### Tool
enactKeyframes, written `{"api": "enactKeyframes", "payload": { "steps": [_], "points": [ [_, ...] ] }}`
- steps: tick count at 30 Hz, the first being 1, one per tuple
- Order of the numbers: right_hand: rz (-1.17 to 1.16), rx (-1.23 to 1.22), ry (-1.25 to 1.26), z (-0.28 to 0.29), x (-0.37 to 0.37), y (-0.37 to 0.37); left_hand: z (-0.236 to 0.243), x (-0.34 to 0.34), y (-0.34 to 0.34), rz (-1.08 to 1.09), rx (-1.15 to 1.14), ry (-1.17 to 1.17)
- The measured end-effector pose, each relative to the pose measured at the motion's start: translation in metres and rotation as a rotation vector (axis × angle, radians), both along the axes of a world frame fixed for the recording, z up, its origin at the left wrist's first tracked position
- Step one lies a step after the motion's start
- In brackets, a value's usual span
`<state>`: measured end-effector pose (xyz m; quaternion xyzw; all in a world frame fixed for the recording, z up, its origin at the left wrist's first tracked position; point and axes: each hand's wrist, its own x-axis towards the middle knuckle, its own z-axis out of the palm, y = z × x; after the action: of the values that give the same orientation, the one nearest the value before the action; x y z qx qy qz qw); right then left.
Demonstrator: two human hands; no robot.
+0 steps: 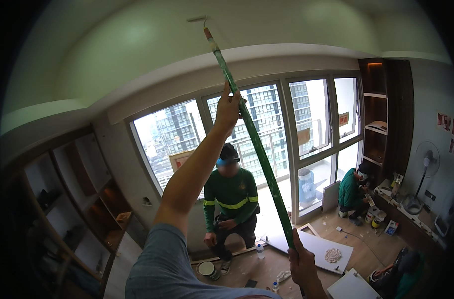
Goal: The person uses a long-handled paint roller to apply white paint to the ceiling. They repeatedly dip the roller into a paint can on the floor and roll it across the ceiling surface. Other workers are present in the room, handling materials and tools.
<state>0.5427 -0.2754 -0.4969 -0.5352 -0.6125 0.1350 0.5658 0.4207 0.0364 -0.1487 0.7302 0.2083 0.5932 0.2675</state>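
Note:
A paint roller (pixel 196 20) on a long green pole (pixel 262 158) reaches up to the pale ceiling surface (pixel 287 25); whether it presses on it I cannot tell. Paint smears whiten the pole's upper part. My left hand (pixel 228 110), arm stretched upward, is wrapped round the pole's upper section. Lower down and to the right, my right hand (pixel 302 261) grips the pole near its bottom end. The pole slants from upper left to lower right.
A person in green (pixel 232 192) is behind the pole by the windows. Another person (pixel 351 192) crouches right; a third is at lower right. A paint bucket (pixel 208 270), water bottle (pixel 260 250), white panel (pixel 311 250), fan (pixel 427 162) and shelves (pixel 82 169) stand around.

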Motion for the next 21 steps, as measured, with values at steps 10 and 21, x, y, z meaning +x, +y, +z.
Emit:
{"api": "enactKeyframes", "payload": {
  "steps": [10,21],
  "points": [
    [-0.046,0.096,-0.061,0.188,0.006,0.078,0.044,0.009,-0.053,0.005,0.161,0.190],
    [-0.010,0.050,-0.022,0.238,0.000,0.099,0.087,0.008,-0.056,0.128,0.198,0.161]
  ]
}}
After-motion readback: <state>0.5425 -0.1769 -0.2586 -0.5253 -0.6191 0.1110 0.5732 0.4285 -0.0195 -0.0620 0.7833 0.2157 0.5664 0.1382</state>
